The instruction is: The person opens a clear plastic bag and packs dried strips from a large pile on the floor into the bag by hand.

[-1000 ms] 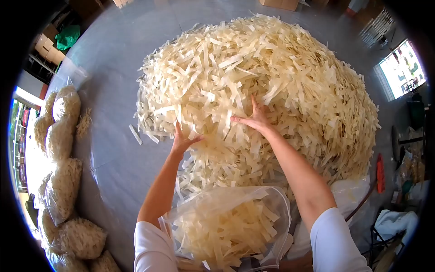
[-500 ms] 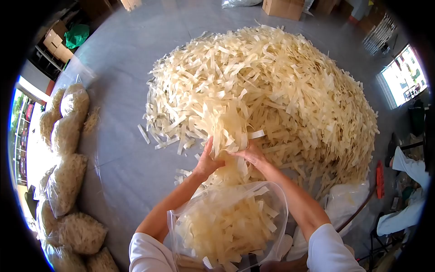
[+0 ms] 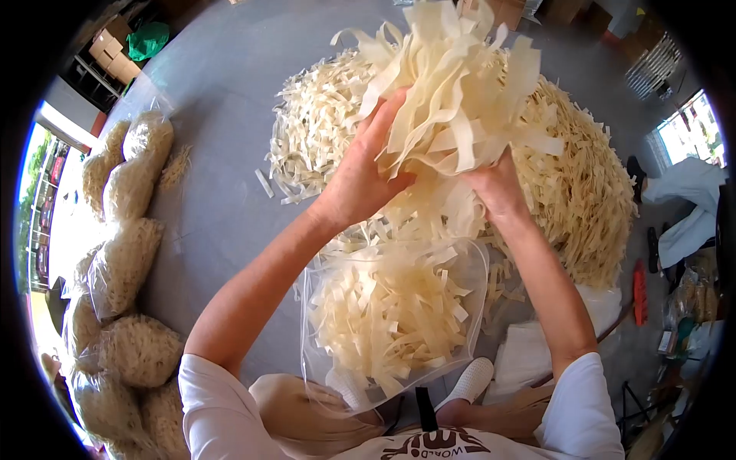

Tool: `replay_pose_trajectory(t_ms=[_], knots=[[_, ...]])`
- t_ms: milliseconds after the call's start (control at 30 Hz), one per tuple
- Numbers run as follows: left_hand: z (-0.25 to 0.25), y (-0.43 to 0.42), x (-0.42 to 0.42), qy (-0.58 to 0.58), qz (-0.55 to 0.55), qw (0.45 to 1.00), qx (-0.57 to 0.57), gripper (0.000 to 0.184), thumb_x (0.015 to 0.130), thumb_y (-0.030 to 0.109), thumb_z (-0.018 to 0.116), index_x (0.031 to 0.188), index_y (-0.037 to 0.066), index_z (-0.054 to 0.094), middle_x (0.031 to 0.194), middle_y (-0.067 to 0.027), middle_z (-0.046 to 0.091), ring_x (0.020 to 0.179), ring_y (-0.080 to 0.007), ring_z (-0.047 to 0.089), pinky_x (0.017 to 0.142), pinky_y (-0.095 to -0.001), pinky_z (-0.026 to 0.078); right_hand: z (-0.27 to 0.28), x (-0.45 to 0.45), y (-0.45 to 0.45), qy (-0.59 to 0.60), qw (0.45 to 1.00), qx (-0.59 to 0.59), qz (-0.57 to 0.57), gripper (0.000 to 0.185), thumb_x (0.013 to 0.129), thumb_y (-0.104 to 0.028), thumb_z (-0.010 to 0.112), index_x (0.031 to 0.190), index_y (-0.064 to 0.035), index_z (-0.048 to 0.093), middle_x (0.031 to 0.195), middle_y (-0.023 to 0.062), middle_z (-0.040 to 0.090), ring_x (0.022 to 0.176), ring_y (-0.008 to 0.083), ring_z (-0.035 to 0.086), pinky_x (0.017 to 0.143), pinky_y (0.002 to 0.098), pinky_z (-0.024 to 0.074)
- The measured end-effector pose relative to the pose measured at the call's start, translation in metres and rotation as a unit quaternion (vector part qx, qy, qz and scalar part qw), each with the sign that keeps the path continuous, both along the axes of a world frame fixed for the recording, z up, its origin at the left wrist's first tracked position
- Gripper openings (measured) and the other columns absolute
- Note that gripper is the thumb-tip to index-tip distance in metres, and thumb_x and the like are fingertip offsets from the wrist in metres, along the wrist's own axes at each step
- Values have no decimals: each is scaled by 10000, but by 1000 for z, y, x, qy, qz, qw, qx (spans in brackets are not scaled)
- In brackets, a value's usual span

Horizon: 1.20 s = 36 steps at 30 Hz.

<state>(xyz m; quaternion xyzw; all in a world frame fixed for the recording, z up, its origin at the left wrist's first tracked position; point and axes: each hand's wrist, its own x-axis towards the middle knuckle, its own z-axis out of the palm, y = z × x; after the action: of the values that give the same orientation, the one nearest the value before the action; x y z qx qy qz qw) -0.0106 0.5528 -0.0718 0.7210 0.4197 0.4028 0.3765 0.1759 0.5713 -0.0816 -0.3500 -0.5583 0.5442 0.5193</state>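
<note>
A big bundle of pale yellow, flat ribbon-like strips [image 3: 452, 100] is raised in front of me between my two hands. My left hand [image 3: 364, 172] presses the bundle from the left, thumb below and fingers along its side. On the right, my right hand [image 3: 494, 188] grips its lower part, with some fingers hidden by the strips. Below my hands, a clear plastic bag [image 3: 475, 314] stands with its mouth open between my feet, holding many of the same strips. Behind the bundle a large heap of strips [image 3: 575, 176] lies on the floor.
Filled clear bags [image 3: 126, 261] are stacked along the left. White plastic sheeting [image 3: 521, 353] lies by my right foot, near a red object [image 3: 639, 291]. Another person's pale-clothed legs [image 3: 690, 203] show at far right. Cardboard boxes [image 3: 113, 54] and a green bag [image 3: 148, 40] stand far left.
Both hands have risen from the heap's near edge, lifting a bundle of strips high above the bag. The view has shifted, showing more of my legs and feet.
</note>
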Motion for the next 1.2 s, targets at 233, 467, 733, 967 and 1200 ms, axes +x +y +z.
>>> replay_pose_trajectory(t_ms=[233, 467, 733, 967, 1200], knots=[[59, -61, 11, 11, -2, 990, 138, 892, 693, -6, 707, 1381, 55, 143, 1368, -110, 248, 1230, -210, 338, 970, -325, 378, 58, 20, -70, 15, 997, 74, -30, 388, 639, 50, 620, 1015, -5, 542, 898, 32, 582, 800, 112, 566, 708, 251, 464], [11, -133, -5, 117, -20, 982, 144, 843, 644, -22, 692, 1310, 111, 192, 1228, -228, 281, 1127, -417, 358, 941, -416, 382, -3, 46, -124, -114, 979, -127, 110, 425, 673, -48, 701, 1066, -10, 545, 977, 45, 599, 869, 117, 565, 769, 263, 451], [-3, -196, -45, 450, -200, 870, -23, 769, 714, 137, 681, 1351, 121, 250, 1271, -323, 329, 882, -404, 587, 765, -383, 487, -79, 58, -146, -216, 943, -164, 192, 514, 701, -169, 747, 1147, -40, 528, 1051, 60, 599, 924, 134, 559, 826, 281, 440], [-1, -144, -74, 293, 42, 938, -181, 495, 767, 149, 620, 1223, 59, 450, 976, -139, 613, 853, -262, 613, 728, -345, 474, -78, 55, -137, -178, 940, -203, 209, 549, 700, -161, 743, 1175, -24, 503, 1093, 78, 585, 950, 152, 556, 842, 283, 435], [-76, -140, -83, 249, 60, 941, -221, 251, 715, 118, 565, 942, 22, 614, 650, -147, 592, 625, -273, 591, 581, -372, 456, -58, 33, -130, -241, 926, -192, 220, 640, 701, -236, 731, 1228, -18, 442, 1131, 123, 549, 1021, 199, 528, 895, 309, 401]])
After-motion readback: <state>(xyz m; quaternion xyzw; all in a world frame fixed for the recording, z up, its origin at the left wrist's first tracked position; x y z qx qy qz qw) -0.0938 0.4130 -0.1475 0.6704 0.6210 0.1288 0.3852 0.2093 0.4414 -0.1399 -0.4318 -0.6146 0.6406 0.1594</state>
